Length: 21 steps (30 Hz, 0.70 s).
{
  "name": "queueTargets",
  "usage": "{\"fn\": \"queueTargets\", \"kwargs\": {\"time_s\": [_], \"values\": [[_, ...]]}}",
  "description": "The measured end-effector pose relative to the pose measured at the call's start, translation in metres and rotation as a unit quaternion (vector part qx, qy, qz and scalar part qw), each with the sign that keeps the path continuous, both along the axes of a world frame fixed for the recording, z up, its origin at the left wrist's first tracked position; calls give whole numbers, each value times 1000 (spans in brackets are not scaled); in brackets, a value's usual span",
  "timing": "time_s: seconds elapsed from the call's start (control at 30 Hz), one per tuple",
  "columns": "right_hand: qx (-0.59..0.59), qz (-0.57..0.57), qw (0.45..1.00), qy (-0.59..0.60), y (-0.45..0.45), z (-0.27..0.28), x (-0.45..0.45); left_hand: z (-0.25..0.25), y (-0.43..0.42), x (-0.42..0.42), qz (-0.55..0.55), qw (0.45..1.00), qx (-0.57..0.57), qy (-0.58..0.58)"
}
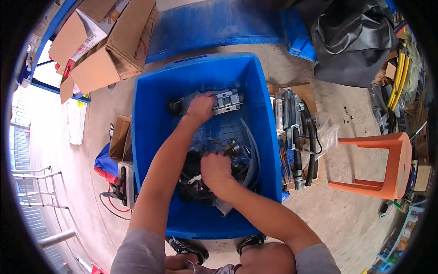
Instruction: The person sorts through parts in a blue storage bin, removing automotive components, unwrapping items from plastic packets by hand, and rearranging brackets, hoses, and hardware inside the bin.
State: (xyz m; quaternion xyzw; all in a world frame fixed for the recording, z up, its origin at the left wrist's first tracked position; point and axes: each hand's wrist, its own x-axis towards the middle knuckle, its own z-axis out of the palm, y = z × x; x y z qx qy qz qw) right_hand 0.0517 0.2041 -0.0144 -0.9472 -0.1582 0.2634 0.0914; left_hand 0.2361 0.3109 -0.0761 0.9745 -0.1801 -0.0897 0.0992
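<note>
Both arms reach down into a large blue bin [153, 114]. Near its far wall, my left hand [200, 108] is closed on a silver metal bracket [227, 101], whose slotted part sticks out to the right of the fingers. A dark round part [174, 106] lies left of that hand. My right hand [216, 169] is lower in the bin, fingers curled down among black and metal parts [194, 188]; what it grips, if anything, is hidden. Beside it on the right are a small metal fitting [235, 147] and a curved translucent strip [252, 157].
Open cardboard boxes [98, 68] stand at the upper left. Right of the bin are hoses and tubes [299, 137] on cardboard, then an orange stool [397, 166]. Black sheeting [353, 41] hangs at the upper right. A grey device with cables [127, 185] sits left of the bin.
</note>
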Motion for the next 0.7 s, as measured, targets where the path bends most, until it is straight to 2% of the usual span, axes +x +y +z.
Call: {"fn": "queueTargets", "kwargs": {"time_s": [0.07,0.17,0.37,0.4,0.47,0.5,0.57,0.63,0.7], "values": [[0,1,999,-51,1,-2,-3,-22,-8,18,-48,997,57,4],[10,-9,999,-31,-5,3,5,-51,-17,38,-64,996,59,0],[-19,-30,996,-78,-14,9,12,-57,-24,47,-52,996,71,14],[-19,-26,997,-73,-15,9,12,-62,-23,49,-48,996,71,19],[-64,-10,998,12,-15,9,16,-72,-17,50,-59,997,50,-6],[-61,0,998,19,-17,10,17,-68,-14,45,-50,997,53,3],[-112,17,987,113,-24,10,26,-42,-9,37,-39,998,17,37],[-104,19,989,102,-30,14,28,-7,1,21,-23,999,17,42],[-96,21,991,91,-36,17,34,7,12,-6,-7,999,15,47]]}}
